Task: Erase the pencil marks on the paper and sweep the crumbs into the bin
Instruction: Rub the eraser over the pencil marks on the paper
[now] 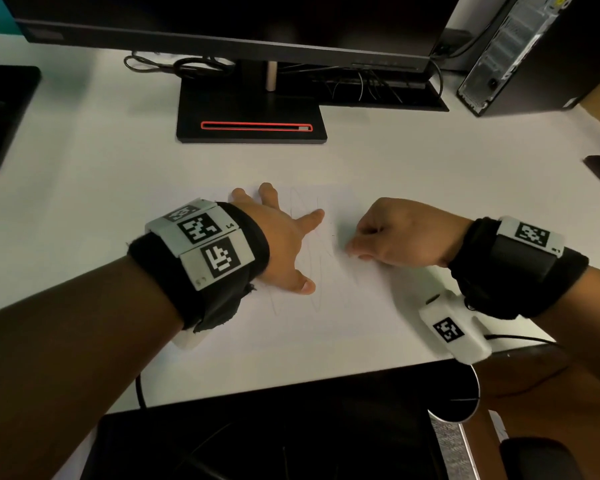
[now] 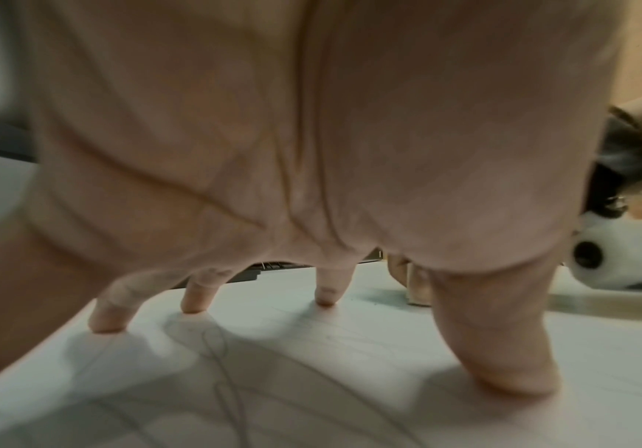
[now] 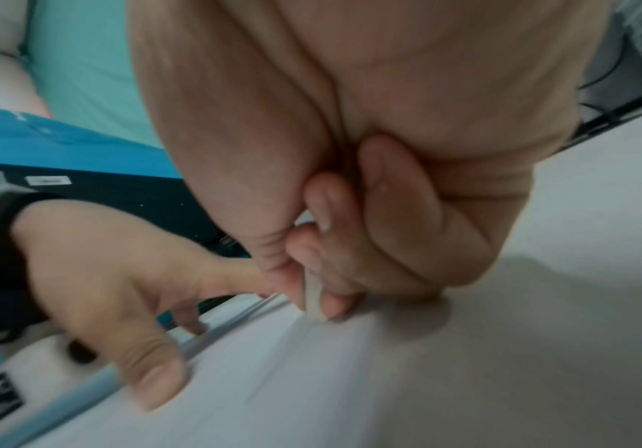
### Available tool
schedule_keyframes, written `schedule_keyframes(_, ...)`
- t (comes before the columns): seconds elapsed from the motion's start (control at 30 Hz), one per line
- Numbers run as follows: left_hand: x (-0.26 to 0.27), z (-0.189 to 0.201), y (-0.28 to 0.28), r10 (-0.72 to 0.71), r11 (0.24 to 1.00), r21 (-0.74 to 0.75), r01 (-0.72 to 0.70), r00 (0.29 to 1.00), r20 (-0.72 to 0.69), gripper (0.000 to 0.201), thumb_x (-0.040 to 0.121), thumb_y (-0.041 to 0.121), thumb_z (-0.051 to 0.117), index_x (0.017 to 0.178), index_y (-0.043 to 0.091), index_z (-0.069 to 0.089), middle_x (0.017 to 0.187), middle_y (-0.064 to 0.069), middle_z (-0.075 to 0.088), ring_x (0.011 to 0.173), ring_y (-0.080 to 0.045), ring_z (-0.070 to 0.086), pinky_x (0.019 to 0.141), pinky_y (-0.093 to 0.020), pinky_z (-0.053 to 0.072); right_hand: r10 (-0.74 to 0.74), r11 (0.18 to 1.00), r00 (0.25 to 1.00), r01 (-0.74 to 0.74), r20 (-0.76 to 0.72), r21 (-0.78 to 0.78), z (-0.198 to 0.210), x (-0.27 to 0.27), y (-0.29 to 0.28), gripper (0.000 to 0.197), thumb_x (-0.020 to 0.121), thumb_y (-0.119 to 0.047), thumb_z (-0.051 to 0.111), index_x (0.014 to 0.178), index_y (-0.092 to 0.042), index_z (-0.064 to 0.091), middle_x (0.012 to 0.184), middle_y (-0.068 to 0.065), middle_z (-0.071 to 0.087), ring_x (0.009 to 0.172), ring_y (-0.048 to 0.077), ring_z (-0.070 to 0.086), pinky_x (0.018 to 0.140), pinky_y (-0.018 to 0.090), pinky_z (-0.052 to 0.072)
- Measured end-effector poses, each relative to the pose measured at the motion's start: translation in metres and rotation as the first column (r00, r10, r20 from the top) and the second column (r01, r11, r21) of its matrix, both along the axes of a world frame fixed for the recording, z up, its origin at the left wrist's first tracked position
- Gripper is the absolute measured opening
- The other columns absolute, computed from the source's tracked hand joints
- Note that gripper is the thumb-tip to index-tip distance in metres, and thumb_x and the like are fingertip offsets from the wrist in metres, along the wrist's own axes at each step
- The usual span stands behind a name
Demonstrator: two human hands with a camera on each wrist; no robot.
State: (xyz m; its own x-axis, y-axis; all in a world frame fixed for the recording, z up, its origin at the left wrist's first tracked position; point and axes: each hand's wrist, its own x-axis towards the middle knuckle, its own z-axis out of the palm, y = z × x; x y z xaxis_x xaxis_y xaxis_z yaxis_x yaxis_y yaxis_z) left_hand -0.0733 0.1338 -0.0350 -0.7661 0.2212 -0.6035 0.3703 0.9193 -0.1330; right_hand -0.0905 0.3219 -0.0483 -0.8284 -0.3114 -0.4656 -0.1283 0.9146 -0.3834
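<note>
The person's left hand [image 1: 281, 244] is spread wide, fingers straight, fingertips [image 2: 106, 321] and thumb pressed down on the paper [image 1: 343, 306] to pin it to the white desk [image 1: 101, 161]. The right hand [image 1: 399, 233] is curled tight around a small pale eraser [image 3: 313, 300], pinched between thumb and fingers, its lower edge meeting the sheet just beyond the spread left thumb. Faint looping pencil marks [image 1: 312, 258] run between the two hands and under the left palm, so plenty is not yet rubbed out.

The sheet looks thin, light and limp; I'd guess it would wrinkle or slide if rubbed without that flat hand holding it, so pressing close beside the eraser makes sense. The eraser looks slim and slightly soft, probably bendy if gripped high, so a low pinch near the working edge seems right, and that is roughly where the fingers sit. Crumbs will be tiny and light, easily scattered; I can't make any out clearly. No bin shows that I can be sure of. A monitor stand [image 1: 252, 116] sits well beyond the hands.
</note>
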Motion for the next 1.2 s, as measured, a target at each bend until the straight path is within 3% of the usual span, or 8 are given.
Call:
schedule_keyframes(0.1, -0.001, 0.000, -0.001, 0.019, 1.000, -0.010, -0.019, 1.000, 0.010, 0.101, 0.085, 0.077, 0.047, 0.151, 0.044, -0.022, 0.159, -0.029, -0.011, 0.143, -0.051, 0.009, 0.107, -0.054, 0.029, 0.077, 0.997, 0.996, -0.078, 0.045, 0.012, -0.002, 0.008, -0.005, 0.043, 0.095, -0.031, 0.062, 0.061, -0.007, 0.051, 0.053, -0.003, 0.039, 0.049, 0.013, 0.033, 0.054, 0.030, 0.035)
schedule_keyframes(0.2, -0.001, 0.000, 0.000, 0.019, 1.000, -0.018, -0.019, 1.000, 0.013, 0.101, 0.084, 0.077, 0.047, 0.150, 0.044, -0.022, 0.158, -0.029, -0.013, 0.142, -0.051, 0.011, 0.107, -0.054, 0.029, 0.033, 0.999, 0.997, -0.034, 0.063, 0.011, 0.001, 0.006, -0.001, 0.043, 0.094, -0.033, 0.063, 0.069, 0.002, 0.059, 0.055, 0.000, 0.044, 0.052, 0.017, 0.037, 0.057, 0.031, 0.037)
schedule_keyframes(0.33, 0.002, 0.004, 0.001, -0.006, 1.000, -0.025, 0.006, 1.000, 0.013, 0.098, 0.088, 0.074, 0.045, 0.152, 0.040, -0.022, 0.160, -0.029, -0.005, 0.145, -0.045, 0.005, 0.108, -0.053, 0.027, 0.050, 0.999, 0.997, -0.050, 0.061, -0.008, 0.001, 0.010, -0.004, 0.044, 0.095, -0.029, 0.062, 0.062, -0.003, 0.049, 0.056, 0.001, 0.037, 0.051, 0.016, 0.032, 0.054, 0.030, 0.033)
schedule_keyframes(0.47, 0.003, 0.005, 0.003, -0.021, 0.999, -0.025, 0.022, 1.000, 0.020, 0.096, 0.090, 0.071, 0.044, 0.153, 0.039, -0.021, 0.160, -0.024, 0.011, 0.146, -0.041, 0.003, 0.106, -0.050, 0.028, -0.013, 1.000, 0.995, 0.015, 0.094, -0.014, 0.002, 0.009, -0.001, 0.044, 0.093, -0.032, 0.064, 0.073, 0.007, 0.058, 0.057, 0.004, 0.043, 0.052, 0.020, 0.037, 0.051, 0.026, 0.036)
schedule_keyframes(0.67, 0.005, 0.008, 0.002, -0.030, 0.999, -0.032, 0.030, 0.999, 0.019, 0.096, 0.091, 0.070, 0.045, 0.153, 0.038, -0.020, 0.160, -0.019, 0.019, 0.145, -0.040, 0.005, 0.105, -0.047, 0.029, -0.020, 0.999, 0.991, 0.024, 0.134, -0.029, 0.000, 0.012, -0.007, 0.041, 0.093, -0.031, 0.065, 0.069, 0.001, 0.062, 0.048, -0.002, 0.046, 0.047, 0.019, 0.038, 0.045, 0.022, 0.035)
schedule_keyframes(0.97, 0.005, 0.010, 0.005, -0.010, 0.999, -0.043, 0.012, 0.999, 0.031, 0.095, 0.091, 0.070, 0.044, 0.152, 0.038, -0.022, 0.161, -0.024, 0.010, 0.147, -0.041, -0.003, 0.107, -0.050, 0.026, -0.055, 0.998, 0.990, 0.059, 0.127, -0.027, 0.002, 0.011, 0.002, 0.040, 0.093, -0.032, 0.065, 0.075, 0.003, 0.065, 0.047, -0.002, 0.045, 0.044, 0.019, 0.038, 0.044, 0.020, 0.035)
schedule_keyframes(1.1, 0.004, 0.010, 0.005, -0.016, 0.999, -0.046, 0.017, 0.999, 0.039, 0.096, 0.091, 0.071, 0.044, 0.152, 0.038, -0.022, 0.161, -0.023, 0.013, 0.147, -0.041, -0.002, 0.108, -0.049, 0.026, 0.002, 0.999, 0.993, 0.005, 0.119, -0.053, -0.002, 0.018, -0.002, 0.043, 0.094, -0.032, 0.064, 0.071, 0.004, 0.059, 0.055, 0.001, 0.043, 0.051, 0.017, 0.037, 0.053, 0.028, 0.036)
schedule_keyframes(1.2, 0.004, 0.011, 0.005, -0.022, 0.998, -0.049, 0.024, 0.999, 0.043, 0.096, 0.091, 0.071, 0.043, 0.152, 0.037, -0.023, 0.160, -0.023, 0.015, 0.146, -0.041, 0.001, 0.107, -0.048, 0.027, -0.020, 0.998, 0.987, 0.029, 0.156, -0.060, 0.000, 0.018, 0.000, 0.043, 0.094, -0.032, 0.065, 0.075, 0.006, 0.062, 0.053, 0.002, 0.045, 0.047, 0.019, 0.038, 0.046, 0.022, 0.036)
